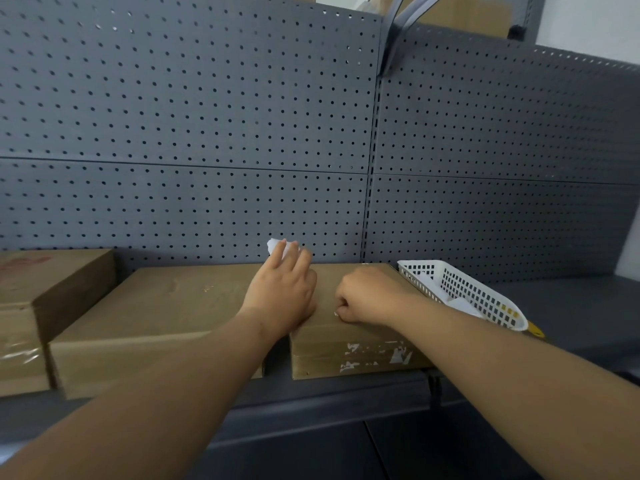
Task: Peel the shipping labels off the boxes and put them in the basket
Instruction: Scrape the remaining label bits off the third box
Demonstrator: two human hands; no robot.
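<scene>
The left hand (282, 289) pinches a crumpled white label (275, 247) in its fingers above the box (346, 327), the right hand (367, 299) rests fisted on the box, beside the basket (460, 289).

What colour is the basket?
White, with a grid of small holes in its walls; the basket shows in the head view, right of the boxes.
</scene>
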